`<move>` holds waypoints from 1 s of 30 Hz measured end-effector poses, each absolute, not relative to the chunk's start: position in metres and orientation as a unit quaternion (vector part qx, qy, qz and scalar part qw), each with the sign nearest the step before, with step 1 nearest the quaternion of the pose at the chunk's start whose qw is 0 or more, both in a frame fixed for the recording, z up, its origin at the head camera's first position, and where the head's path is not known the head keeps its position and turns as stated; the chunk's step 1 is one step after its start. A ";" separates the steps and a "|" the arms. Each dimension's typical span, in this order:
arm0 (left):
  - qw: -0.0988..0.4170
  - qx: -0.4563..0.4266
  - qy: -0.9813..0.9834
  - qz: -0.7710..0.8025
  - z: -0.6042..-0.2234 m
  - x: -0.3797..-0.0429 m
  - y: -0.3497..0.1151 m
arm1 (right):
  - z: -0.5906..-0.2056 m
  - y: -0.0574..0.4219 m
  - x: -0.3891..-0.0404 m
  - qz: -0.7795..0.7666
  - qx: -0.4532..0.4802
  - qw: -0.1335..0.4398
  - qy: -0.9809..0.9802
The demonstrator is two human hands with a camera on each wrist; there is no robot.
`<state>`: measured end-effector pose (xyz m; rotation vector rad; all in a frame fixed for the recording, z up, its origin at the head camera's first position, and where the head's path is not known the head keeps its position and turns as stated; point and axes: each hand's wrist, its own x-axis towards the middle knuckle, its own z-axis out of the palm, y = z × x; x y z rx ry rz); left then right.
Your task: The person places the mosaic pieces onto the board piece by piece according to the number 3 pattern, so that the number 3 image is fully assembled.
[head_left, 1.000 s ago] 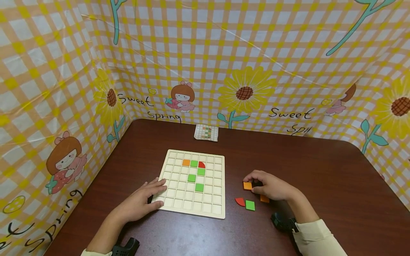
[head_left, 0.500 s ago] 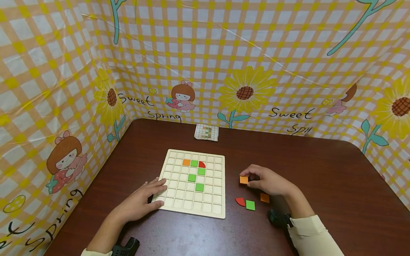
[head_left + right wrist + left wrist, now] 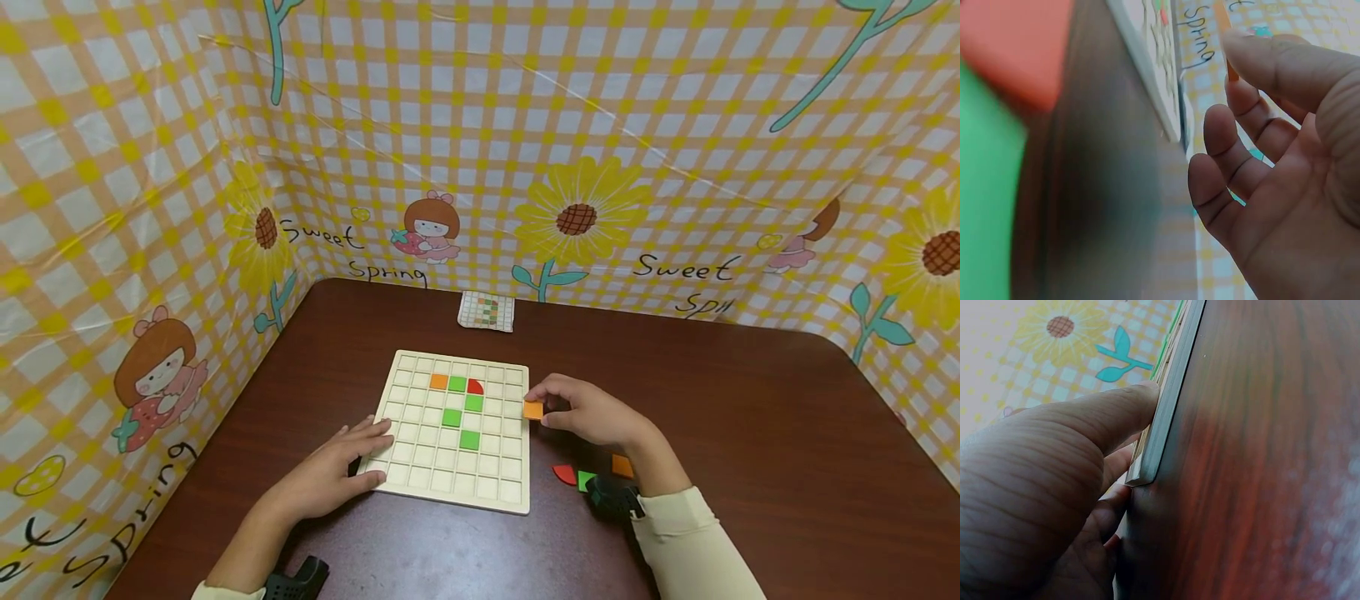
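A pale wooden grid board (image 3: 427,480) lies on the table, with green squares, one orange square (image 3: 438,382) and a red quarter-circle (image 3: 475,387) set in its cells. On the board's left edge rests my left hand (image 3: 318,475), fingers spread and fairly straight; the left wrist view shows the thumb (image 3: 1129,412) against the rim. My right hand (image 3: 600,412) pinches an orange square tile (image 3: 533,410) between thumb and fingers at the board's right edge. In the right wrist view only a thin strip of the orange tile (image 3: 1230,62) shows.
Right of the board lie a loose red quarter-circle (image 3: 565,475), a green tile (image 3: 586,481) partly hidden by the black wrist device (image 3: 611,498), and another orange tile (image 3: 622,465). Behind the board is a small printed pattern card (image 3: 486,312). Checked cloth walls surround the table.
My right hand has taken the orange tile from beside the loose pieces and carried it leftward and away from me to the board's right edge. My left hand stays in place.
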<state>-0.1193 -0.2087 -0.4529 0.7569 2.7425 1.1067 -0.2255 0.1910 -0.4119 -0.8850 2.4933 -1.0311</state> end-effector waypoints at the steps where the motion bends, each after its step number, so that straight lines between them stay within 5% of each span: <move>1: 0.045 0.249 0.897 0.362 -0.453 -0.119 -0.208 | -0.411 0.187 -0.226 -0.357 -0.312 0.149 0.868; 30: 0.048 0.250 0.897 0.362 -0.452 -0.120 -0.208 | -0.422 0.119 -0.230 -0.328 -0.344 0.182 0.861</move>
